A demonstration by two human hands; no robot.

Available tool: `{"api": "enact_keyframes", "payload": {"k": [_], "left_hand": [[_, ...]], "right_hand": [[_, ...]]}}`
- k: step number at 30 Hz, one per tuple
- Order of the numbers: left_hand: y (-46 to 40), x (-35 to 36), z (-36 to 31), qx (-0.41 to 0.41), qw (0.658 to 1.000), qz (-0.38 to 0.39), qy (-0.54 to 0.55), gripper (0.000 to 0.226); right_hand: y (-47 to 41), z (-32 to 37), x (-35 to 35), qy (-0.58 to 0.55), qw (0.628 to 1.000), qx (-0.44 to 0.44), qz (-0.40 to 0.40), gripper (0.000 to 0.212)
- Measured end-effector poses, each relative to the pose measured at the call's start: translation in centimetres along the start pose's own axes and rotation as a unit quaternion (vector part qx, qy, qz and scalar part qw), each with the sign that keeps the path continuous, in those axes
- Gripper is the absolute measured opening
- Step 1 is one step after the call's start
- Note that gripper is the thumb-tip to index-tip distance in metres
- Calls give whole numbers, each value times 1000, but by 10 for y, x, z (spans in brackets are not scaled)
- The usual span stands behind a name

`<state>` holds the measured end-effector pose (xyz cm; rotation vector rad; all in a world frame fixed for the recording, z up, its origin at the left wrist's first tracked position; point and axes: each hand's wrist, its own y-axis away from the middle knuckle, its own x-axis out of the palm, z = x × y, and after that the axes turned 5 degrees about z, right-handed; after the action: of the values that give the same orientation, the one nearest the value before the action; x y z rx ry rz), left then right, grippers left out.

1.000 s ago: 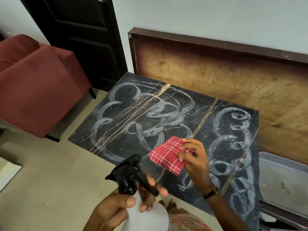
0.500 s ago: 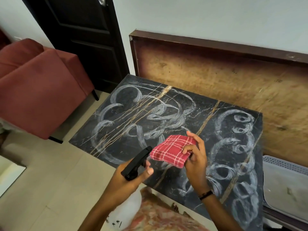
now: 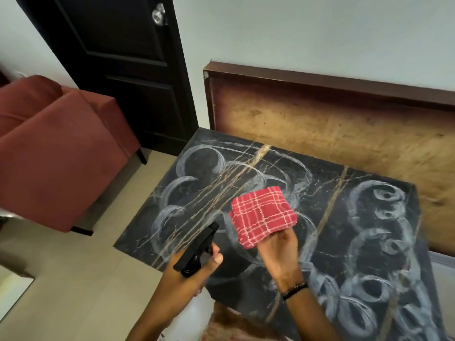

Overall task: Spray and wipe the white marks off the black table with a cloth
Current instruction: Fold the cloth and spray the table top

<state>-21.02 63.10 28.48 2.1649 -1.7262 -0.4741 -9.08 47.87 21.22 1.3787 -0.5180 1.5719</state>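
The marks [image 3: 374,244] loop white all over the black surface [image 3: 330,193], untouched, while the right hand [image 3: 280,257] pinches a folded cloth [image 3: 263,215] above them and the left hand [image 3: 189,271] clamps the sprayer [image 3: 197,247], whose low nozzle might mist the floor instead.

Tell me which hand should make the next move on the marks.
Left. The left hand grips the spray bottle, its nozzle aimed over the white marks, none wiped yet. The right hand holds the folded red cloth above the table.
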Motion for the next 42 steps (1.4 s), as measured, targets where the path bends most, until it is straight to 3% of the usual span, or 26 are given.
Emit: {"api": "enact_keyframes", "payload": {"k": [2, 5, 8, 10, 12, 14, 16, 19, 20, 21, 24, 28, 31, 34, 39, 42], "left_hand": [[-8, -18, -2, -2, 1000, -3, -6, 15], [-19, -40, -5, -6, 1000, 10, -18, 15], [-28, -55, -7, -7, 1000, 20, -17, 11], [-34, -61, -8, -3, 999, 30, -26, 10], [-40, -62, -8, -3, 999, 42, -33, 8], [-45, -60, -8, -2, 997, 57, -48, 5], [-50, -57, -5, 20, 993, 78, -85, 8], [-57, -53, 3, 54, 984, 92, -142, 16], [-59, -52, 6, 55, 984, 91, -144, 16], [-62, -51, 10, 55, 984, 91, -144, 15], [-67, -46, 21, 60, 979, 95, -169, 13], [-71, -40, 35, 41, 973, 92, -206, 14], [-73, -37, 43, 43, 964, 69, -254, 16], [-72, -38, 48, 50, 958, 65, -273, 23], [-70, -42, 50, 32, 954, 131, -268, 23], [-66, -41, 50, 36, 952, 119, -279, 21]], "right_hand": [[-12, -9, 0, -67, 997, 4, -22, 73], [-16, -22, 4, -79, 996, 35, -29, 78], [-14, -30, -3, -79, 993, 82, 37, 101], [-11, -32, -7, -26, 996, 84, 34, 101], [-8, -28, -2, 128, 989, 70, -33, 97], [-8, -21, 0, 291, 952, 47, -78, 71], [-11, -22, 9, 427, 902, 14, -61, 50], [-13, -31, -1, 668, 738, -89, -33, 62], [-14, -36, -8, 688, 717, -105, -38, 65], [-12, -40, -12, 686, 719, -108, -43, 67], [-6, -46, -13, 610, 785, -95, -57, 60], [-2, -50, -10, 594, 798, -80, -66, 52], [1, -53, -10, 539, 837, -58, -73, 49], [4, -54, -9, 511, 854, -41, -91, 48], [7, -56, -7, 478, 871, -33, -106, 41], [8, -56, -3, 459, 881, -33, -109, 32]]}}
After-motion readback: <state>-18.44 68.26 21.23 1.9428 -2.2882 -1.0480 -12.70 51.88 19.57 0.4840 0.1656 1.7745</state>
